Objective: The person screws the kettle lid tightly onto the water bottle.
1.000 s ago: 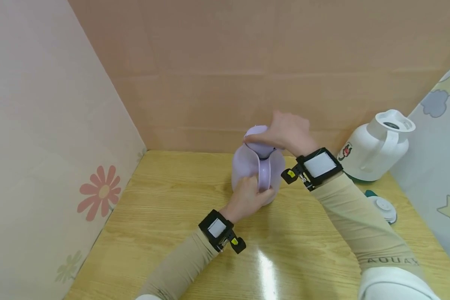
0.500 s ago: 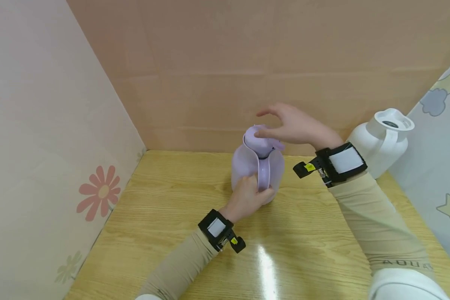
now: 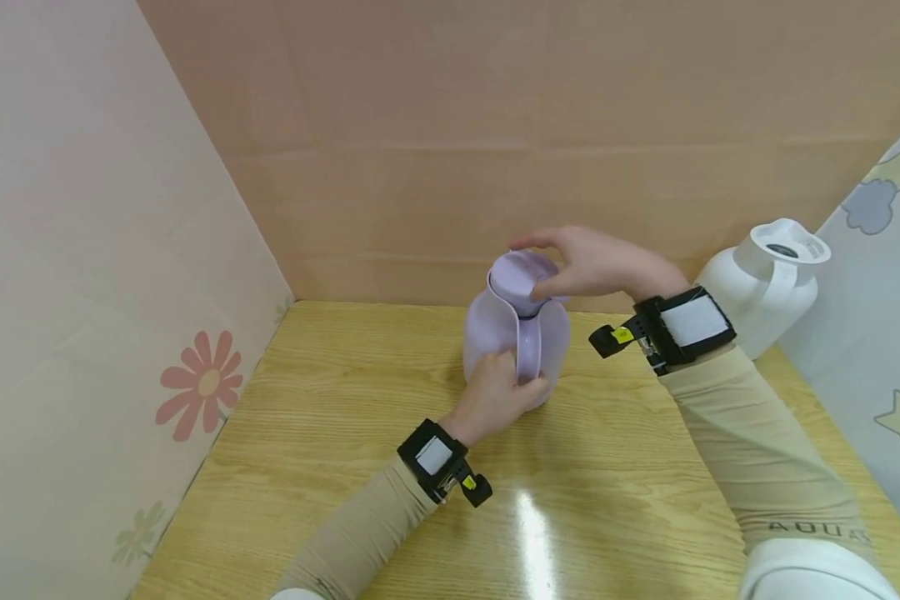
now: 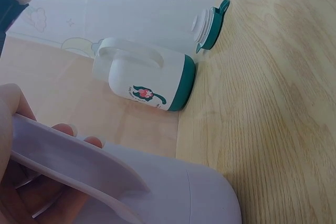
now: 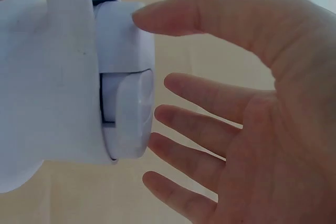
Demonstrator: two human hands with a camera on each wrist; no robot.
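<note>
A lilac jug (image 3: 495, 329) stands on the wooden table (image 3: 345, 417) near the back wall, with its round lid (image 3: 521, 277) on top. My left hand (image 3: 504, 379) grips the jug's handle (image 3: 528, 350); in the left wrist view my fingers (image 4: 60, 129) curl round that handle (image 4: 73, 161). My right hand (image 3: 547, 265) hovers at the lid with fingers spread and nearly straight. In the right wrist view the thumb tip (image 5: 144, 17) touches the lid's side (image 5: 123, 40), and the other fingers (image 5: 173, 142) lie close to the lid's top (image 5: 134, 114) without clasping it.
A white jug (image 3: 757, 287) with a green base (image 4: 184, 85) stands open at the back right. Its white and green lid (image 4: 210, 20) lies on the table beside it. Patterned panels wall the table on the left (image 3: 82, 292) and right (image 3: 877, 333); a cardboard wall (image 3: 532, 125) stands behind.
My right hand let go of the lid, lifted and swung its wrist to the right, then came back down with fingers spread beside the lid. The left hand has kept its hold on the handle.
</note>
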